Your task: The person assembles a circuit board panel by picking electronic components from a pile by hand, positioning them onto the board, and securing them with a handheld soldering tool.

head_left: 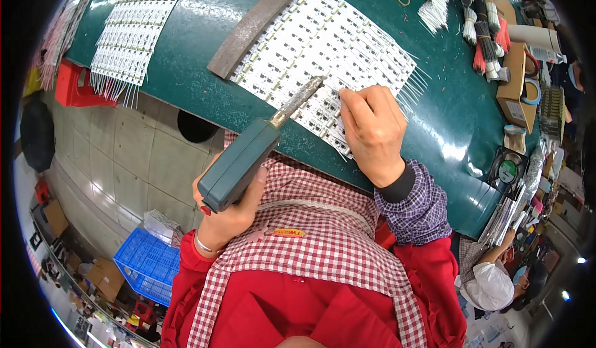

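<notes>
My left hand [230, 218] is wrapped round the grip of a dark green soldering gun [239, 165]. Its long metal barrel reaches up and right, with the tip over a white panel of circuit boards [298, 47]. To the right of that tip, my right hand [374, 128] is closed in a pinch above the panel's lower right part. Whatever its fingertips hold is too small to make out. Thin white wires [415, 86] stick out along the panel's right edge. A grey-brown bar [261, 25] lies along the panel's left edge.
Another panel of boards [133, 35] with wires lies at the left of the green table [198, 44]. Wire bundles [434, 7], a cardboard box [516, 87] and a small fan [508, 169] stand at the right. A blue crate [148, 264] sits on the floor; a co-worker [490, 283] is at lower right.
</notes>
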Demonstrator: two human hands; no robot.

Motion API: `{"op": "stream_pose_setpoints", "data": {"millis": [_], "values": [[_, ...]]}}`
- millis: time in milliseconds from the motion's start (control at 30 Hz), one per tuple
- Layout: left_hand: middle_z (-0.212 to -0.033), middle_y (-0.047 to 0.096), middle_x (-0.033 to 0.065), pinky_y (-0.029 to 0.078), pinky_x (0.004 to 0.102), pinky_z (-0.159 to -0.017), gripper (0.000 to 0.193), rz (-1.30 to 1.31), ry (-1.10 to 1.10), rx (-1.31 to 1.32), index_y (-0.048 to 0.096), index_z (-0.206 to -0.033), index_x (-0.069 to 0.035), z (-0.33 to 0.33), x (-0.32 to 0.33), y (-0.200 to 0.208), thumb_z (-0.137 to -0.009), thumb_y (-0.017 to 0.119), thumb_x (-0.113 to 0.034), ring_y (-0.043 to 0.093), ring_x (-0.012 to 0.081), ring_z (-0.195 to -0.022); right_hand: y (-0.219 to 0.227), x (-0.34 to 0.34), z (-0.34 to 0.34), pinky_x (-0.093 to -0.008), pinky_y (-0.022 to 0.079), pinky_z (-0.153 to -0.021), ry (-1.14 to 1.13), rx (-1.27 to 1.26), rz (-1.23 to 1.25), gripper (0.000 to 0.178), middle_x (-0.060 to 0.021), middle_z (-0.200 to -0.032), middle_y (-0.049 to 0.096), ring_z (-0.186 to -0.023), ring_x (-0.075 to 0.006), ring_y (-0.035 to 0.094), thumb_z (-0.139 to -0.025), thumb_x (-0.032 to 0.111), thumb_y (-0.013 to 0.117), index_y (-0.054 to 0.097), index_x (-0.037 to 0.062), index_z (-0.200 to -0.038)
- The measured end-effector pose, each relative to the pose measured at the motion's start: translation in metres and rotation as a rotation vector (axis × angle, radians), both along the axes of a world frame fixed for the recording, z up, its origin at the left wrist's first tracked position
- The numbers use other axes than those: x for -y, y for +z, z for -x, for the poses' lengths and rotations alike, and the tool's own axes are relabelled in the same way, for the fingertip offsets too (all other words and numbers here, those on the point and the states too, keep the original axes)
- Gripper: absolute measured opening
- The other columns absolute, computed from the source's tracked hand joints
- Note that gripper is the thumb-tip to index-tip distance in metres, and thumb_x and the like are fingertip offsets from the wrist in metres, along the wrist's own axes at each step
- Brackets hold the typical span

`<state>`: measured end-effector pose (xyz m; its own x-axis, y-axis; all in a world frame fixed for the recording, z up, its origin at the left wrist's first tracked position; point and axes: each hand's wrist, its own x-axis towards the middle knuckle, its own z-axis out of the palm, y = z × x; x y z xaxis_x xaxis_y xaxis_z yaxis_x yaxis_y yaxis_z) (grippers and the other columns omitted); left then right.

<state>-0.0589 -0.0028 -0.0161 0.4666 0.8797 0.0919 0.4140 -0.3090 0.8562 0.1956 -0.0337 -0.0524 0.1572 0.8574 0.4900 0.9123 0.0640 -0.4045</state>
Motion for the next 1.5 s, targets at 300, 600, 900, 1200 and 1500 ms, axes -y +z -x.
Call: {"op": "stream_pose_setpoints", "data": {"millis": [300,600,900,1200,1500], "values": [[-0.089,0.072,0.0138,0.053,0.0306,-0.059,0.023,-0.061,0.004,0.036,0.074,-0.101,0.004,0.0,-0.001,0.001,-0.079,0.079,0.0,0.068,0.0224,-0.069,0.01,0.012,-0.006,-0.0347,0.05,-0.061,-0.025,0.014,0.025,0.024,-0.0064,-0.082,0.058,-0.075,-0.0239,0.059,-0.075,-0.005,0.075,0.071,0.0039,-0.097],[-0.083,0.069,0.0107,0.05,0.0284,-0.056,0.02,-0.043,0.0,0.079,0.074,-0.099,0.003,-0.002,-0.003,0.003,-0.08,0.078,0.0,0.063,0.019,-0.063,0.012,0.006,0.01,-0.0345,0.048,-0.059,0.025,-0.068,-0.047,0.026,-0.0068,-0.08,0.059,-0.071,-0.0233,0.059,-0.074,-0.007,0.076,0.07,0.0039,-0.098],[-0.085,0.069,0.0109,0.049,0.0278,-0.057,0.02,-0.014,-0.025,0.041,0.073,-0.1,0.004,0.0,-0.002,0.003,-0.081,0.078,0.001,0.063,0.017,-0.065,-0.001,0.005,0.01,-0.0342,0.049,-0.059,0.001,-0.041,-0.007,0.028,-0.0065,-0.078,0.06,-0.071,-0.0227,0.061,-0.073,-0.008,0.079,0.073,0.0052,-0.097],[-0.091,0.071,0.0136,0.052,0.028,-0.06,0.022,0.061,-0.019,0.048,0.072,-0.101,0.007,-0.002,-0.002,0.003,-0.08,0.077,0.004,0.067,0.0178,-0.07,-0.004,0.004,0.011,-0.0341,0.048,-0.059,0.003,-0.025,-0.006,0.026,-0.0056,-0.078,0.058,-0.071,-0.022,0.06,-0.073,-0.006,0.077,0.072,0.005,-0.096],[-0.091,0.071,0.0146,0.053,0.0286,-0.061,0.022,0.066,-0.023,0.024,0.073,-0.101,0.006,-0.002,-0.002,0.002,-0.08,0.077,0.003,0.068,0.0182,-0.07,-0.004,0.003,0.01,-0.0342,0.048,-0.059,0.004,-0.015,-0.009,0.026,-0.0054,-0.078,0.058,-0.071,-0.0219,0.059,-0.073,-0.005,0.078,0.072,0.0051,-0.097]]}}
